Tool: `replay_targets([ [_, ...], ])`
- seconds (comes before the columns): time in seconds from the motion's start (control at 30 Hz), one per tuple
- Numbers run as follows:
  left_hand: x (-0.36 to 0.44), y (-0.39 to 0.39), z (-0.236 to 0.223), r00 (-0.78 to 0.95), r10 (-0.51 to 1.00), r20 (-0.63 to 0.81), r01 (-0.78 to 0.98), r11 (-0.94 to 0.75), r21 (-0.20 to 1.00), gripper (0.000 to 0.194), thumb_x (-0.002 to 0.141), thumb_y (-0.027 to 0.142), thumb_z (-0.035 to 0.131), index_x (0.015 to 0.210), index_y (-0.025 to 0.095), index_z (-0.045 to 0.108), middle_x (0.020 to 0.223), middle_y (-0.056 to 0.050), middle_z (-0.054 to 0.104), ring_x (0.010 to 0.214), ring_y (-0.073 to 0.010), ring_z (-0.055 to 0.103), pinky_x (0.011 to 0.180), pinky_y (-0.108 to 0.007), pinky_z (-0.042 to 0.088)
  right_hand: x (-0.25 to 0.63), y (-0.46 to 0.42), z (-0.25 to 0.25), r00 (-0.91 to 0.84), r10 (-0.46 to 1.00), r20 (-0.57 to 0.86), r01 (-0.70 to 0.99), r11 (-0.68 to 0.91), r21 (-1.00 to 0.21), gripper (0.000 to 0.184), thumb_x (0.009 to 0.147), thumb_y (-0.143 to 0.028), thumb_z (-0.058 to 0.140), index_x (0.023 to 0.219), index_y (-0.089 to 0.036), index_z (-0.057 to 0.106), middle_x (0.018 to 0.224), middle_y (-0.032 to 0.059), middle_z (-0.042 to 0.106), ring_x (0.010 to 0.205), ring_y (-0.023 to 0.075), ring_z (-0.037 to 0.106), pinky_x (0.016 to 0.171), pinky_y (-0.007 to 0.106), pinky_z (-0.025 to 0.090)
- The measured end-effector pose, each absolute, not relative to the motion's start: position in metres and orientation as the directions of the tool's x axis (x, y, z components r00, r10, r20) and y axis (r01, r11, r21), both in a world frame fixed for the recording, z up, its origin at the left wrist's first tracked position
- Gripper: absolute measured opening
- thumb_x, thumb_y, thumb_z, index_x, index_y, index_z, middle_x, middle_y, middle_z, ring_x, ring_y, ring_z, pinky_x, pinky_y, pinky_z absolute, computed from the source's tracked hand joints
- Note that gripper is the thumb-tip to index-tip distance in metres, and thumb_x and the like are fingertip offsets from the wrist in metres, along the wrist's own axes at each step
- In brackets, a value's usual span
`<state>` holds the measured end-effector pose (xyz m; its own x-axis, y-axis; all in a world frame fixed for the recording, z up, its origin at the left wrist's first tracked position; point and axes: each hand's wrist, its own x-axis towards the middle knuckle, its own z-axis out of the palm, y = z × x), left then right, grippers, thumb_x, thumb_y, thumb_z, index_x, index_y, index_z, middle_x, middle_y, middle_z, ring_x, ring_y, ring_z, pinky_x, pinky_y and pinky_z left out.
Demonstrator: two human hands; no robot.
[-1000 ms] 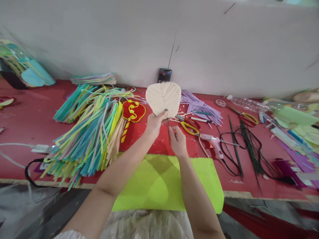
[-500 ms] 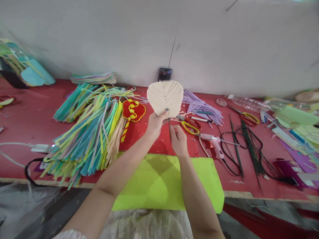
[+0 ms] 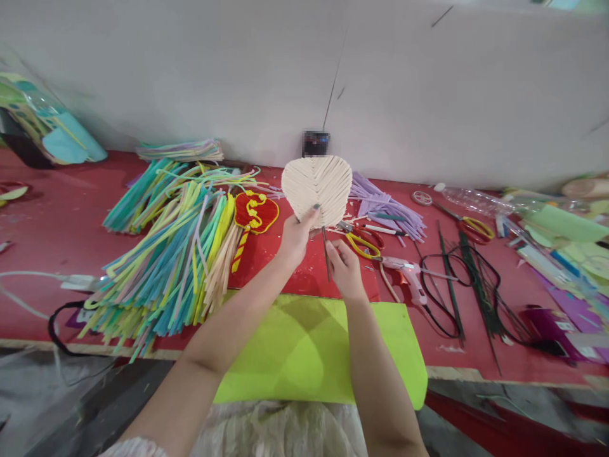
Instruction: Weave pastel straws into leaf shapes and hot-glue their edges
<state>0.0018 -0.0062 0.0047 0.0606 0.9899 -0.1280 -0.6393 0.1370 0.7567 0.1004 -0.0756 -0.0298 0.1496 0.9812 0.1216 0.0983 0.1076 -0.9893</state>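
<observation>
A cream, heart-shaped fan (image 3: 318,184) made of slanted pipe-cleaner rows is held up over the table. My left hand (image 3: 299,233) grips its lower left edge, thumb across the front and the other fingers behind. From the fan's bottom point a thin dark wire stem (image 3: 326,254) runs downward. My right hand (image 3: 344,263) is closed beside the stem, thumb and index finger pinching at it. Left of my hands lies a finished-looking red fan (image 3: 257,211) with yellow trim and a striped handle.
Pastel pipe cleaners (image 3: 166,254) are heaped at left, purple ones (image 3: 390,206) behind. To the right lie yellow-and-red pliers (image 3: 364,242), a pink glue gun (image 3: 406,276), scissors (image 3: 477,228) and dark green wires (image 3: 480,285). A yellow-green sheet (image 3: 314,355) hangs over the front edge.
My right hand has shifted slightly right and its fingers have changed position on the stem. The fan and my left hand stay almost in place.
</observation>
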Motion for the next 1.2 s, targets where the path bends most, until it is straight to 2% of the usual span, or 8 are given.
replay_targets([
  [0.2,0.002,-0.007,0.008,0.053,0.99,-0.133,-0.606,0.138,0.783,0.019,0.067,0.02,0.075,0.083,0.014,0.069,0.088,-0.007,0.073,0.103,-0.0268,0.066,0.094,-0.042,0.052,0.105,-0.074,-0.034,0.08,0.995,0.059,-0.101,0.067,-0.993,0.039,0.083,-0.056,0.056,0.067,-0.023,0.043,0.041,-0.0111,0.028,0.037,0.0062,0.021,0.039,0.022,0.019],
  [0.37,0.003,-0.008,0.006,0.043,0.994,-0.102,-0.587,0.107,0.803,0.023,0.065,0.02,0.077,0.087,0.015,0.071,0.094,-0.008,0.074,0.104,-0.0266,0.066,0.093,-0.04,0.052,0.105,-0.074,-0.035,0.085,0.995,0.042,-0.12,0.052,-0.991,0.04,0.082,-0.056,0.058,0.066,-0.023,0.042,0.041,-0.0112,0.027,0.037,0.006,0.021,0.039,0.022,0.019],
  [0.53,0.003,-0.008,0.006,0.013,0.995,-0.1,-0.548,0.091,0.832,0.025,0.065,0.021,0.077,0.088,0.013,0.071,0.096,-0.01,0.073,0.099,-0.0265,0.067,0.086,-0.037,0.054,0.104,-0.076,-0.03,0.136,0.987,0.09,0.063,0.082,-0.995,0.039,0.084,-0.058,0.053,0.069,-0.022,0.044,0.043,-0.0103,0.03,0.037,0.0062,0.024,0.039,0.022,0.019],
  [0.73,0.003,-0.004,-0.001,-0.038,0.998,-0.045,-0.46,0.022,0.888,0.029,0.063,0.028,0.077,0.085,0.011,0.071,0.095,-0.011,0.073,0.091,-0.0251,0.068,0.081,-0.036,0.055,0.102,-0.079,-0.028,0.185,0.969,0.165,0.304,0.103,-0.947,0.035,0.088,-0.055,0.046,0.076,-0.021,0.048,0.046,-0.0104,0.025,0.041,0.007,0.022,0.042,0.024,0.015],
  [0.87,0.002,-0.004,0.001,0.012,0.997,-0.072,-0.503,0.069,0.861,0.031,0.063,0.026,0.077,0.089,0.011,0.07,0.096,-0.011,0.073,0.092,-0.0247,0.069,0.082,-0.038,0.056,0.099,-0.08,-0.03,0.218,0.951,0.221,0.406,0.118,-0.906,0.034,0.089,-0.052,0.045,0.076,-0.021,0.049,0.045,-0.0106,0.024,0.041,0.0067,0.022,0.044,0.024,0.014],
  [1.0,0.001,-0.006,0.006,0.063,0.994,-0.087,-0.552,0.107,0.827,0.027,0.064,0.022,0.077,0.088,0.012,0.069,0.094,-0.01,0.073,0.095,-0.0247,0.068,0.086,-0.04,0.056,0.095,-0.079,-0.032,0.232,0.955,0.184,0.271,0.118,-0.955,0.036,0.087,-0.055,0.047,0.075,-0.021,0.049,0.045,-0.0102,0.029,0.041,0.0069,0.026,0.043,0.023,0.019],
  [1.1,0.001,-0.006,0.007,0.087,0.99,-0.11,-0.573,0.14,0.807,0.023,0.065,0.02,0.076,0.086,0.013,0.068,0.095,-0.009,0.073,0.1,-0.0252,0.067,0.089,-0.042,0.055,0.091,-0.077,-0.034,0.222,0.963,0.152,0.074,0.138,-0.988,0.039,0.085,-0.056,0.051,0.068,-0.022,0.045,0.045,-0.0097,0.033,0.04,0.0064,0.029,0.042,0.022,0.023],
  [1.2,0.0,-0.005,0.008,0.109,0.985,-0.132,-0.584,0.171,0.793,0.023,0.066,0.018,0.076,0.086,0.013,0.067,0.094,-0.008,0.073,0.101,-0.0252,0.066,0.09,-0.043,0.055,0.087,-0.076,-0.035,0.185,0.978,0.1,-0.165,0.131,-0.978,0.039,0.083,-0.054,0.057,0.066,-0.022,0.042,0.043,-0.0108,0.032,0.038,0.0054,0.024,0.04,0.022,0.02],
])
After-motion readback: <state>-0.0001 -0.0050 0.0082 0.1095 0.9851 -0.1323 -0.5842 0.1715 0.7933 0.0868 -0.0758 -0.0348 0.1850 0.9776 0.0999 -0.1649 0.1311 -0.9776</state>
